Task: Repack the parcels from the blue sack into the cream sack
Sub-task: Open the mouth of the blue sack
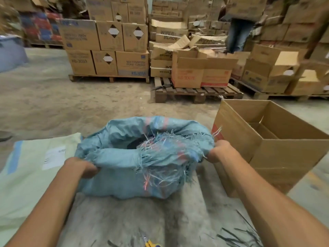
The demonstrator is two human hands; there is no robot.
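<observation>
The blue woven sack [128, 177] stands on the concrete floor in front of me, its mouth rolled down and frayed with loose threads. Something dark shows deep inside the opening; no parcel can be made out. My left hand [83, 166] grips the rolled rim on the sack's left side. My right hand [219, 150] grips the rim on the right side. The cream sack [28, 182] lies flat on the floor to the left, with a white label and a blue stripe on it.
An open brown carton [267, 150] stands close on the right. Yellow-handled scissors [150, 243] and cut black straps [238, 234] lie on the floor near me. Pallets stacked with cartons [108, 49] fill the background, and a person [238, 34] stands at the back right.
</observation>
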